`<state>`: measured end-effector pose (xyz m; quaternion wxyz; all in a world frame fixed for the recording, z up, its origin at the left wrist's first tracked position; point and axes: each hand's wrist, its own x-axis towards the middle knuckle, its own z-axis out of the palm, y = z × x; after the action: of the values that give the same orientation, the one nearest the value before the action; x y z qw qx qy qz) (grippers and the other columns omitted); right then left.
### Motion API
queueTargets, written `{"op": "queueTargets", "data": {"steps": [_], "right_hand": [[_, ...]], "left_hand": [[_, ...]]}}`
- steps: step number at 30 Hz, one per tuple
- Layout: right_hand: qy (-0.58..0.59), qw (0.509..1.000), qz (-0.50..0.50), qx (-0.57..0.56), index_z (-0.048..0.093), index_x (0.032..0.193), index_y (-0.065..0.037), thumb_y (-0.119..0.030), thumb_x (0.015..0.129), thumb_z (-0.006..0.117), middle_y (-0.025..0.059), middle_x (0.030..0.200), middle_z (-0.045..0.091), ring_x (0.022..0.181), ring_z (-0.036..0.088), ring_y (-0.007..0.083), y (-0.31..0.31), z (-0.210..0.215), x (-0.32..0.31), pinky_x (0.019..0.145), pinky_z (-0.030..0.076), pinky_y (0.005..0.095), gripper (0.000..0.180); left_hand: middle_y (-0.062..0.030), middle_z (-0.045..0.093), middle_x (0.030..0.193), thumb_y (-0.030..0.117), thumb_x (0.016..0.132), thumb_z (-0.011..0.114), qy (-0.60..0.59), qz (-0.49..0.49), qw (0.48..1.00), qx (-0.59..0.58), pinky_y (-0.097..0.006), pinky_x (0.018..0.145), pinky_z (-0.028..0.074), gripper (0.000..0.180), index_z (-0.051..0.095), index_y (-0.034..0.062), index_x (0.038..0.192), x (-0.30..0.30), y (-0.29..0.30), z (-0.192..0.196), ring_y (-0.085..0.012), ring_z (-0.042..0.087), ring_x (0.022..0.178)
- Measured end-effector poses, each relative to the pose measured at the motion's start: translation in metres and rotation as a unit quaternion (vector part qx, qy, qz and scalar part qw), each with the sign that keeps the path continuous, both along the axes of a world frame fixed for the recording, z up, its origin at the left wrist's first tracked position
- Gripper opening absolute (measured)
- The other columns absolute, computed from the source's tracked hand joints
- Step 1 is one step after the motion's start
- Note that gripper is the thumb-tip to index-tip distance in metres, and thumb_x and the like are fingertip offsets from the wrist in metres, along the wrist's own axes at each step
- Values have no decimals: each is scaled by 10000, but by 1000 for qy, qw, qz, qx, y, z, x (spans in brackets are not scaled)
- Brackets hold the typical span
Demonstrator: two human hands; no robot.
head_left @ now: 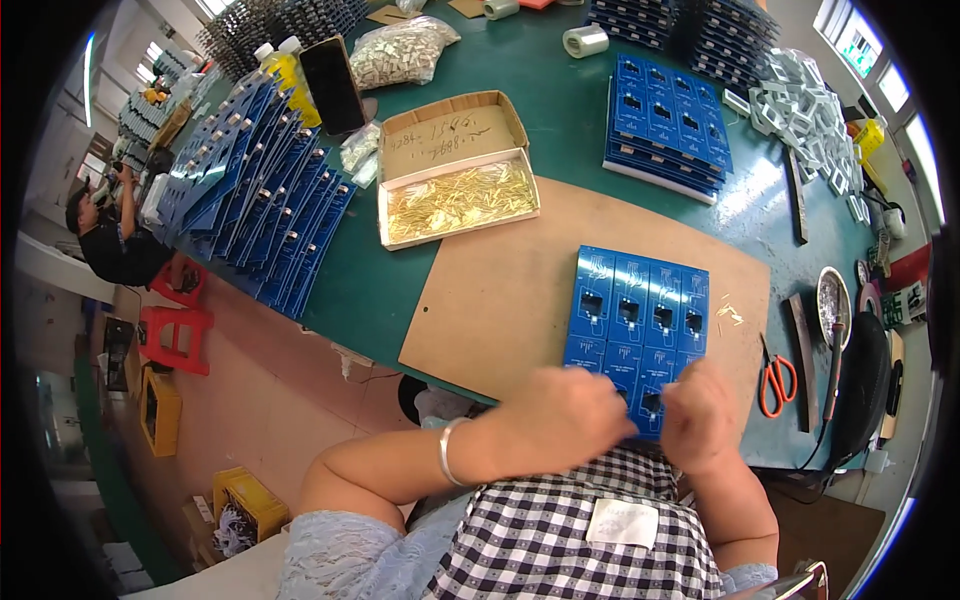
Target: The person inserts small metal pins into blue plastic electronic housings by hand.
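Observation:
A blue circuit board panel [645,300] with rows of square dark cutouts lies on a brown board [500,290] in front of me. My left hand [570,415] is over its near left part, fingers curled in and closed. My right hand [698,415] is closed in a pinch at the near right edge of the panel. Whatever either hand holds is too small or hidden to make out. Thin brass pins [730,312] lie loose right of the panel. An open cardboard box [455,200] of similar brass pins stands at the far left of it.
Stacked blue panels stand at left [260,190] and back right [668,115]. A phone [333,85] leans near a bag of small parts [405,50]. At right are orange-handled scissors [777,385], a soldering iron [833,370], a metal bowl [832,300] and white plastic frames [805,115]. Another person [115,235] sits far left.

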<state>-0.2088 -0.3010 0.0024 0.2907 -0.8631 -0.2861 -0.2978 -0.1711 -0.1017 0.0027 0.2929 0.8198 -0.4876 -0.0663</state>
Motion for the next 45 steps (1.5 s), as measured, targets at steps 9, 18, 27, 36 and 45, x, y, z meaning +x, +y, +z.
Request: {"op": "queueTargets", "data": {"steps": [9, 18, 27, 36, 45], "right_hand": [[172, 956, -180, 155, 540, 917, -19, 49, 873, 582, 110, 777, 547, 671, 540, 218, -35, -31, -28, 611, 417, 295, 91], [230, 951, -156, 136, 612, 909, -47, 50, 757, 677, 104, 939, 612, 889, 577, 293, -25, -21, -29, 781, 440, 376, 192], [347, 922, -168, 40, 660, 848, -69, 13, 754, 711, 65, 1089, 573, 1068, 499, 265, -14, -12, -49, 923, 403, 355, 136], [333, 921, -195, 56, 666, 853, -88, -9, 748, 721, 57, 1098, 574, 1060, 485, 275, -8, -26, -54, 945, 374, 371, 142], [282, 936, -209, 2, 658, 898, -115, -79, 775, 687, 14, 1092, 574, 1053, 494, 244, -4, -28, -54, 919, 332, 393, 131]], "left_hand": [[-102, 573, 810, 122, 839, 665, -136, 398, 907, 32, -367, 631, 475, 154, 703, 81, 983, 150, 133, -9, -267, 600, 723], [-94, 609, 908, 123, 829, 632, -215, 317, 904, 192, -413, 746, 498, 76, 677, 102, 886, 183, 137, -24, -307, 611, 901], [-102, 601, 854, 93, 818, 660, -56, 332, 939, 64, -330, 714, 467, 98, 662, 5, 860, 194, 140, -29, -271, 615, 801], [-37, 614, 868, 55, 882, 612, 118, 329, 936, -43, -250, 782, 443, 143, 692, -24, 970, 199, 153, -30, -133, 591, 839], [22, 553, 800, 27, 904, 585, 136, 357, 919, -92, -205, 687, 428, 214, 637, 29, 1112, 198, 144, -41, -62, 505, 714]]}}
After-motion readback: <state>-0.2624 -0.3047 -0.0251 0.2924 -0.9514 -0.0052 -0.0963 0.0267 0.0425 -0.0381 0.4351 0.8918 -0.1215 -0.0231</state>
